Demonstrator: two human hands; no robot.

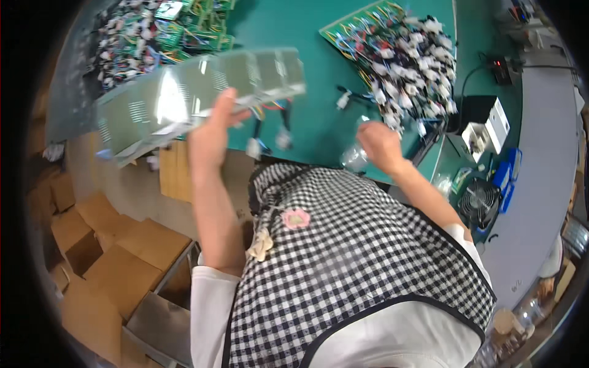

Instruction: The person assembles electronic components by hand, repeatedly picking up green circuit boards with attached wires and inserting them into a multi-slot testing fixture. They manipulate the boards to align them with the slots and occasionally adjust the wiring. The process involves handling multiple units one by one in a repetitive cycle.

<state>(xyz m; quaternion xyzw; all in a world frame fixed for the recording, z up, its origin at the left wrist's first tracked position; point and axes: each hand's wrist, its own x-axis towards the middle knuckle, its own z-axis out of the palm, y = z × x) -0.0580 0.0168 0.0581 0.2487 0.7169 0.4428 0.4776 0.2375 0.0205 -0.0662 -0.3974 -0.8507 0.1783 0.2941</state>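
My left hand (211, 132) is closed around the near edge of a long greenish-grey circuit board panel (236, 76). The panel is raised and tilted over the table's left part, its shiny flat face turned up. Wires with white connectors (254, 146) hang down below its right part. My right hand (381, 146) makes a fist near the table's front edge, with crumpled clear plastic (354, 158) showing beside the fingers. What exactly the fist grips is partly hidden and blurred. Just beyond it lies a wired circuit board panel (362, 27) with a heap of white connectors (411, 70).
More wired boards (196, 24) are piled at the far left on the green table (276, 24). At right stand a black-and-white box (485, 126), a black fan (480, 199) and a blue plastic part (506, 178). Cardboard boxes (116, 264) sit at lower left.
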